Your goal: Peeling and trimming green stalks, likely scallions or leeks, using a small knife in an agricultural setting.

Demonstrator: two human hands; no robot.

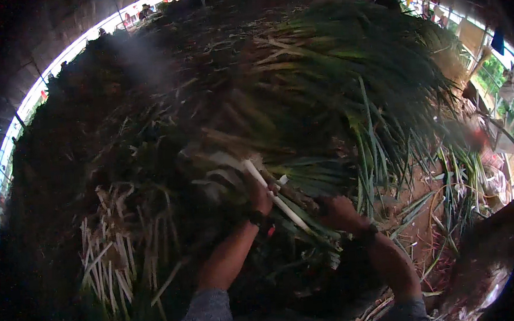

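Head view: I see the left hand (262, 199) gripping a white-stemmed stalk (289, 211) that slants between both hands; the right hand (339, 214) looks curled (around what, I can't tell).

A big heap of green onions (381, 76) blocks the way ahead of the left hand (260, 197) and right hand (340, 214). White stalks (110, 263) stand in the way far left, but a hand could pass over the brown ground (418, 186) on the right, above some loose leaves (414, 214).
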